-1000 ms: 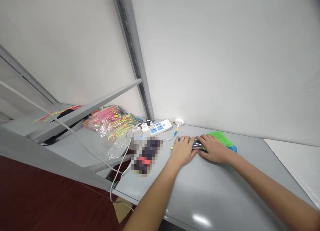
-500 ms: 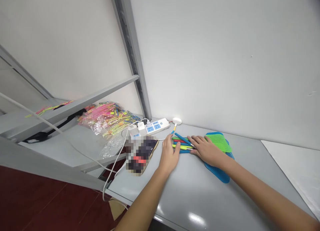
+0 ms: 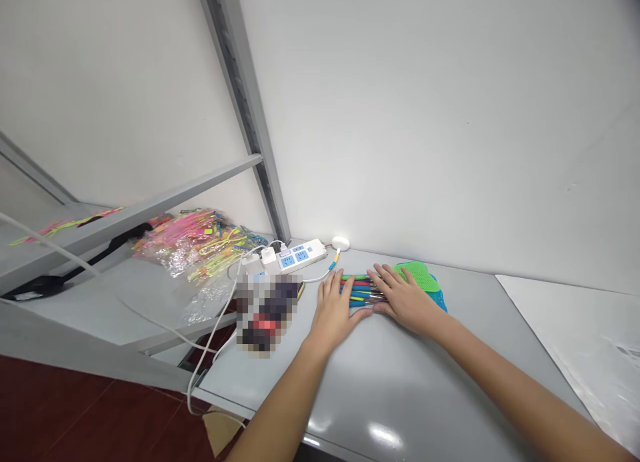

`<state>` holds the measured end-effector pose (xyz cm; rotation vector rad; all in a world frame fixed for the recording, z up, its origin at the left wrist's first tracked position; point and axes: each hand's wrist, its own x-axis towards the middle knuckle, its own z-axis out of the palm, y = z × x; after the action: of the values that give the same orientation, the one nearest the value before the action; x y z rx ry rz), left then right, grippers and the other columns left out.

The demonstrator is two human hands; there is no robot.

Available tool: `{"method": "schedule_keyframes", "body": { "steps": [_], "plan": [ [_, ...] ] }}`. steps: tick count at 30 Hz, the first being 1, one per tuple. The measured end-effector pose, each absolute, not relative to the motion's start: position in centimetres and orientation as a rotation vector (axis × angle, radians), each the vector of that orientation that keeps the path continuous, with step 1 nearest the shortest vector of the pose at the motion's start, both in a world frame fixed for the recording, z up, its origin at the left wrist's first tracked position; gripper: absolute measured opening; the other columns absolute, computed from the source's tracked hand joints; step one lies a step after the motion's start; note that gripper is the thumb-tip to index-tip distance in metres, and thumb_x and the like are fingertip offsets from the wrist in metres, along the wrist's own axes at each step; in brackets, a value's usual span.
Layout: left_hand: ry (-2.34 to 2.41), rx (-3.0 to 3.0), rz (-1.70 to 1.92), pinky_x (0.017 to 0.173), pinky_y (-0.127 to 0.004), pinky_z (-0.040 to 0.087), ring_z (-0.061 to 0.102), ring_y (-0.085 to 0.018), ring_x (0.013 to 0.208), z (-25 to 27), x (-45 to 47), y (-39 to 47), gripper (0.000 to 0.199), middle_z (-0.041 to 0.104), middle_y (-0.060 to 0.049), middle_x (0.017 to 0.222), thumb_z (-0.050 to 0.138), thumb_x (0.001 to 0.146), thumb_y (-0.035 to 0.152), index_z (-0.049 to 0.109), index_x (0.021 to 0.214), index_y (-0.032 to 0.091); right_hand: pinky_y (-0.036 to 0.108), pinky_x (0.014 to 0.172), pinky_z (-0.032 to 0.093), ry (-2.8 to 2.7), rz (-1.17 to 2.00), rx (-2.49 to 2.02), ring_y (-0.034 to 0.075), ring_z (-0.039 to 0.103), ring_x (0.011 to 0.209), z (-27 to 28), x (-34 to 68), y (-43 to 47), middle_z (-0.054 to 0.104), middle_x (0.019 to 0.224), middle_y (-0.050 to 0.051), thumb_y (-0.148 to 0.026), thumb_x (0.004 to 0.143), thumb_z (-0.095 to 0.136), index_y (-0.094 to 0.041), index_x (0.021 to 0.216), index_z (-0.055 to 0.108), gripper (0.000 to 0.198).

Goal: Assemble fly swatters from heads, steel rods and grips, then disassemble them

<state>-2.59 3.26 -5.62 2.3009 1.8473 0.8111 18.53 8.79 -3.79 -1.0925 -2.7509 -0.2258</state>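
Several fly swatters lie in a row on the grey shelf, their coloured handles (image 3: 356, 291) in green, red and blue showing between my hands. Fingers stretched out, my left hand (image 3: 334, 310) rests against the left ends of the handles, thumb along the near side. My right hand (image 3: 403, 299) lies flat with spread fingers across the thin metal shafts. Beyond it, green and blue mesh swatter heads (image 3: 419, 275) are stacked and partly covered by that hand.
Left of my hands are a phone (image 3: 270, 315), blurred out, and a white power strip (image 3: 303, 255) with chargers and cables. A small white device (image 3: 341, 243) sits by the wall. Bagged colourful strips (image 3: 195, 242) lie on the adjoining shelf; a white sheet (image 3: 565, 322) is at right.
The handles, crossed and uneven before, now lie closer to parallel. My left thumb has swung out to the near side, and my hands are closer together. The view has shifted slightly.
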Motion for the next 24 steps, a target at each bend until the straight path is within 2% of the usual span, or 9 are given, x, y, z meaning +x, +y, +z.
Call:
{"method": "schedule_keyframes", "body": {
  "steps": [3,5,9,13,17,20,24],
  "plan": [
    [1.918,2.384,0.708,0.112,-0.059,0.02,0.029,-0.034,0.139,-5.0,-2.4,3.3,0.067,0.04,-0.014,0.148,0.057,0.084,0.059,0.041,0.14,0.024,0.057,0.111,0.025,-2.661,-0.228,-1.216,0.03,0.022,0.145,-3.9,20.5,7.7,0.025,0.158,0.013,-0.057,0.095,0.038,-0.023,0.155,0.012,0.074],
    [1.936,2.453,0.686,0.113,-0.061,0.014,0.028,-0.034,0.139,-4.4,-2.0,3.6,0.068,0.04,-0.014,0.148,0.056,0.084,0.062,0.042,0.139,0.025,0.057,0.112,0.023,-2.607,-0.215,-1.299,0.029,0.021,0.145,-4.2,22.4,6.6,0.025,0.158,0.013,-0.057,0.094,0.039,-0.023,0.155,0.011,0.075],
    [1.837,2.545,0.585,0.112,-0.063,0.009,0.027,-0.038,0.14,-3.3,-0.1,5.8,0.085,0.038,-0.018,0.149,0.052,0.078,0.074,0.036,0.145,0.024,0.058,0.113,0.022,-2.489,-0.179,-1.477,0.03,0.02,0.146,-5.5,25.9,4.0,0.024,0.158,0.013,-0.057,0.094,0.039,-0.024,0.155,0.008,0.076],
    [1.7,2.555,0.459,0.108,-0.064,0.017,0.044,-0.04,0.126,-3.2,2.1,8.6,0.1,0.051,-0.02,0.136,0.053,0.07,0.081,0.032,0.147,0.021,0.056,0.113,0.022,-2.414,-0.097,-1.558,0.028,0.017,0.147,-6.6,27.4,1.7,0.018,0.16,0.012,-0.056,0.094,0.04,-0.024,0.155,0.004,0.078],
    [1.604,2.595,0.465,0.099,-0.049,0.035,0.051,-0.034,0.115,-3.3,3.1,9.5,0.09,0.058,-0.016,0.123,0.058,0.072,0.076,0.041,0.141,0.021,0.052,0.114,0.024,-2.324,0.008,-1.599,0.026,0.017,0.147,-6.6,27.6,1.5,0.015,0.161,0.012,-0.049,0.095,0.042,-0.024,0.155,0.0,0.078],
    [1.551,2.619,0.454,0.096,-0.044,0.038,0.051,-0.033,0.113,-3.3,3.0,9.2,0.087,0.058,-0.014,0.121,0.059,0.071,0.075,0.044,0.138,0.021,0.055,0.113,0.025,-2.341,0.036,-1.568,0.029,0.018,0.146,-6.3,27.5,1.9,0.013,0.161,0.013,-0.051,0.092,0.047,-0.025,0.155,0.001,0.083],
    [1.502,2.635,0.438,0.094,-0.042,0.038,0.052,-0.032,0.11,-3.0,2.7,8.6,0.084,0.06,-0.012,0.117,0.062,0.068,0.075,0.048,0.132,0.022,0.057,0.112,0.023,-2.336,-0.034,-1.539,0.032,0.015,0.147,-6.2,27.5,1.8,0.014,0.161,0.012,-0.049,0.091,0.049,-0.027,0.155,0.011,0.078]
  ]
}}
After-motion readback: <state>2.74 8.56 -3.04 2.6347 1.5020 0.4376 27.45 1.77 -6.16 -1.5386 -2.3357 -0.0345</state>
